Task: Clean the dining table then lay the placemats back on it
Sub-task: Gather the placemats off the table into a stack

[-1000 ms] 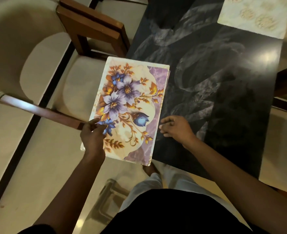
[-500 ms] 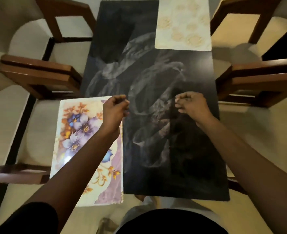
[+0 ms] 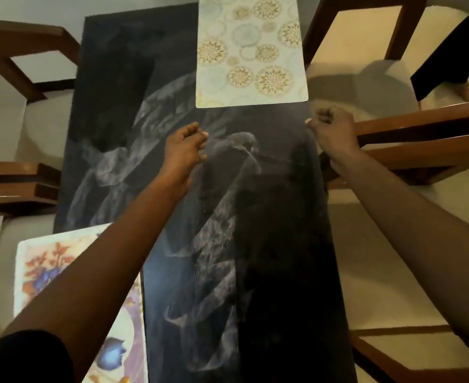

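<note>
The dark dining table [image 3: 269, 272] runs away from me, its top streaked with pale wipe marks. A floral placemat [image 3: 42, 272] lies at the near left, overhanging the table's left edge and partly hidden under my left forearm. A pale placemat with gold circles [image 3: 249, 51] lies at the far end. My left hand [image 3: 185, 146] hovers over the table's middle with loosely curled fingers, holding nothing. My right hand [image 3: 332, 131] is curled into a fist at the table's right edge, just below the far placemat's near right corner, also holding nothing.
Wooden chairs flank the table: two on the left [image 3: 20, 186] [image 3: 26, 42], one close by my right wrist [image 3: 426, 145], one at the far right [image 3: 349, 26]. A person's dark trouser leg and foot [image 3: 465, 89] show at the upper right.
My left hand let go of the floral placemat, and both arms stretched forward up the table. The view swung from the near left corner to the whole tabletop.
</note>
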